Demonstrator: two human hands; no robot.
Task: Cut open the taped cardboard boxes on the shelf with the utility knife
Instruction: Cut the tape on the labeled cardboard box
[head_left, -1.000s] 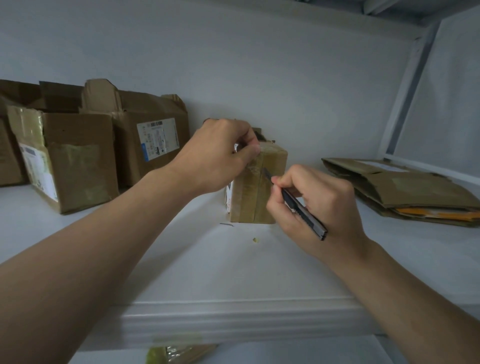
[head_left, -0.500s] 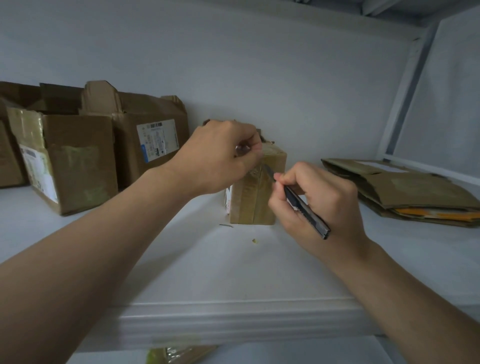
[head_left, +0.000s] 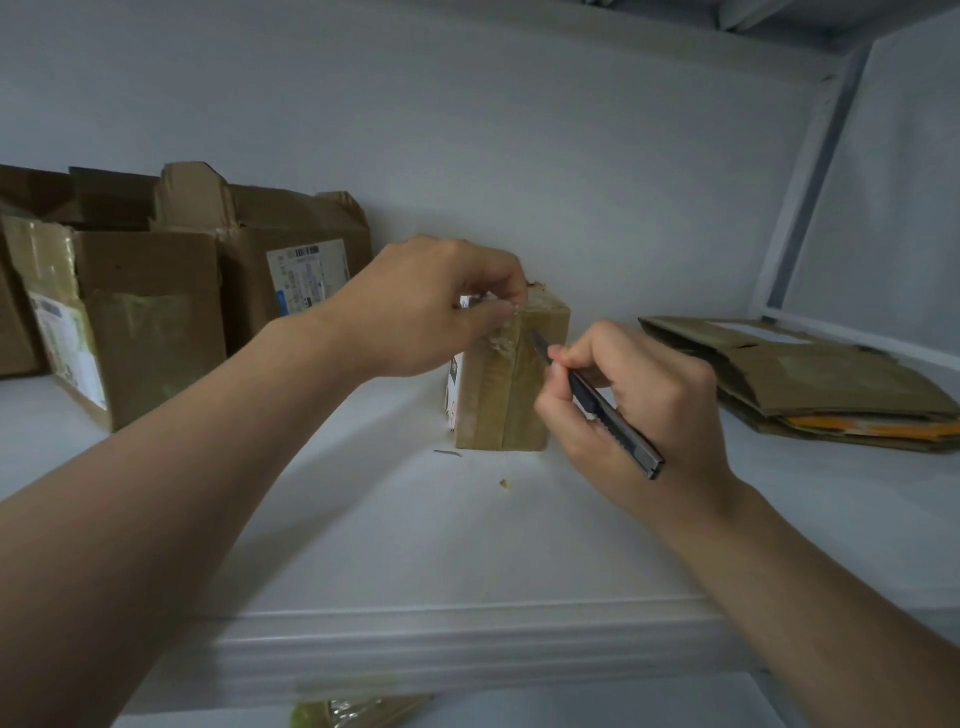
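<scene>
We're up at a white shelf (head_left: 363, 545) set against a pale wall, with a white upright post (head_left: 810, 171) framing the right corner and dim, bluish light over everything. Along the back left sit opened cardboard boxes (head_left: 156, 322), flaps ragged, one showing a printed label; off to the right lies a flat stack of folded cardboard (head_left: 810, 384) with something orange peeking from its edge. Dead centre stands the small taped box (head_left: 511, 395), upright near the back wall, brown tape running down its front. The left hand (head_left: 431, 312) reaches in from the lower left, forearm long across the view, fingers pinching the box's top near corner and bracing it. The right hand (head_left: 628, 400) comes in from the lower right, wrist cocked, closed tight around the utility knife (head_left: 613, 415) like a pen, blade tip pressed at the taped front edge just below the left thumb. A small scrap (head_left: 503, 484) lies on the shelf before the box.
</scene>
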